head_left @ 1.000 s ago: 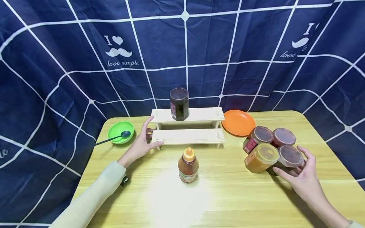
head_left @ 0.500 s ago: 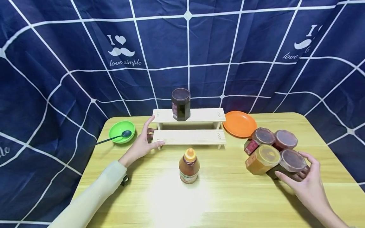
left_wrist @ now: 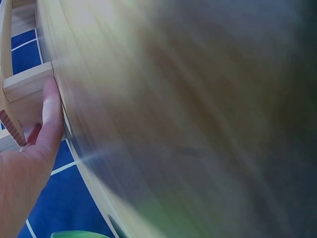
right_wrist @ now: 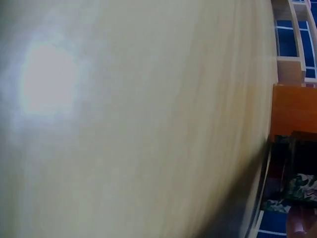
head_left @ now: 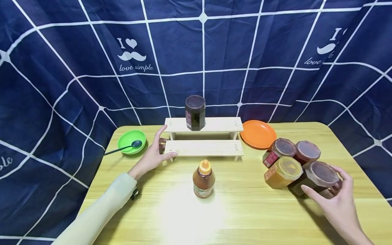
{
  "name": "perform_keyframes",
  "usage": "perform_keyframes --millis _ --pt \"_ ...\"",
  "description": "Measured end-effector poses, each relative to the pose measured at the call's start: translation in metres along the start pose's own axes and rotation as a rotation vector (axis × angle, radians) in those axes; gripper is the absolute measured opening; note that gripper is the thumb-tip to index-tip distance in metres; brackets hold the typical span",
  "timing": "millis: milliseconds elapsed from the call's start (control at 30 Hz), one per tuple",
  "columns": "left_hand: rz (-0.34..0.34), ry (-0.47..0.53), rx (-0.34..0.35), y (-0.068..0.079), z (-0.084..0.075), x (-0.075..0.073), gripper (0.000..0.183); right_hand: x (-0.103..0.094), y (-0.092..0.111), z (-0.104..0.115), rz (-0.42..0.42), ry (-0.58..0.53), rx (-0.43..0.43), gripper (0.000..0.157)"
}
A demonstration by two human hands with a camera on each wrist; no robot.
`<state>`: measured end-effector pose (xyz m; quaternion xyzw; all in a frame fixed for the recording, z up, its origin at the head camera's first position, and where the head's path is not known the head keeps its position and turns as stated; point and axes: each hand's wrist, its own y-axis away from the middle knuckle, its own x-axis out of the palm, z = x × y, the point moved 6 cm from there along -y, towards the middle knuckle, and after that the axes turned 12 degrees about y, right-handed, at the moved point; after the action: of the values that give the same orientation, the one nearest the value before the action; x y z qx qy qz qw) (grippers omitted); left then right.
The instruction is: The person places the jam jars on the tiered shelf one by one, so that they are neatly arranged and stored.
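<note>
My left hand (head_left: 150, 160) grips the left end of a two-step wooden rack (head_left: 203, 147), thumb at the lower step and forefinger up at the upper one. The left wrist view shows its fingers against the rack's side (left_wrist: 29, 82). At the right, my right hand (head_left: 340, 200) holds a dark jar (head_left: 322, 174) by its sides, thumb in front. This jar leans to the right. Beside it stand an amber jar (head_left: 281, 173), a dark red jar (head_left: 307, 152) and another labelled jar (head_left: 282, 148). The right wrist view catches only floral labels (right_wrist: 302, 188) at its edge.
One more dark jar (head_left: 195, 115) stands on the upper step. A sauce bottle (head_left: 203, 183) with a yellow cap is in front of the rack. An orange plate (head_left: 258, 134) lies behind the jars; a green bowl (head_left: 122, 139) with a black spoon (head_left: 136, 144) sits at left.
My right hand has shifted right with the dark jar, which now tilts more and stands farther from the amber jar. The left hand keeps its place on the rack.
</note>
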<state>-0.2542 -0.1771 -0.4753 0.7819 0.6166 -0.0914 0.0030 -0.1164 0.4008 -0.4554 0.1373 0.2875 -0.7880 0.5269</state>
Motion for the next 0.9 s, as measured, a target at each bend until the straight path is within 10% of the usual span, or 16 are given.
perform_keyframes --millis 267,633,900 --pt "-0.006 0.009 -0.006 -0.002 0.003 -0.001 0.119 -0.012 -0.008 0.006 -0.071 -0.292 0.066 0.11" --pt "0.0 -0.017 -0.004 -0.004 -0.001 -0.002 0.118 -0.045 -0.028 0.031 -0.16 -0.233 -0.039 0.111" --pt "0.009 0.012 -0.001 -0.001 0.0 -0.001 0.118 -0.057 -0.043 0.046 -0.152 -0.465 -0.038 0.1"
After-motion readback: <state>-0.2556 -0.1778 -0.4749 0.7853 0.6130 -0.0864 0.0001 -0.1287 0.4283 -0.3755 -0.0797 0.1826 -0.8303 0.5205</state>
